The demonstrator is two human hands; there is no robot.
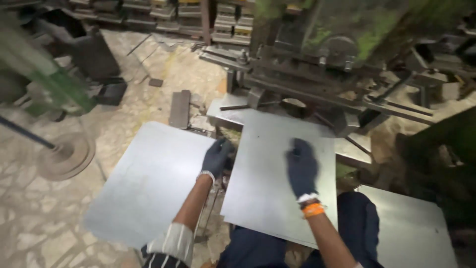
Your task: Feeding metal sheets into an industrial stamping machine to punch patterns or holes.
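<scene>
Three flat grey metal sheets show in the frame; the middle sheet (270,173) lies in the centre, tilted slightly, its far edge reaching toward the dark machine (322,64) across the upper right; the left sheet (144,183) lies in the lower left over the pale stone floor (29,223); the third sheet (411,228) sits in the lower right corner, well apart from the hands. Two hands show, both in dark gloves; the left hand (216,158) curls over the left edge of the middle sheet, just beside the left sheet, fingers closed on that edge; the right hand (301,167) rests flat on top of the middle sheet, fingers spread and open, pressing rather than clasping; an orange band circles the right wrist. One round metal disc (67,156) lies on the floor at the left edge; stacked grey blocks (163,12) line the top of the frame, too blurred to count.
</scene>
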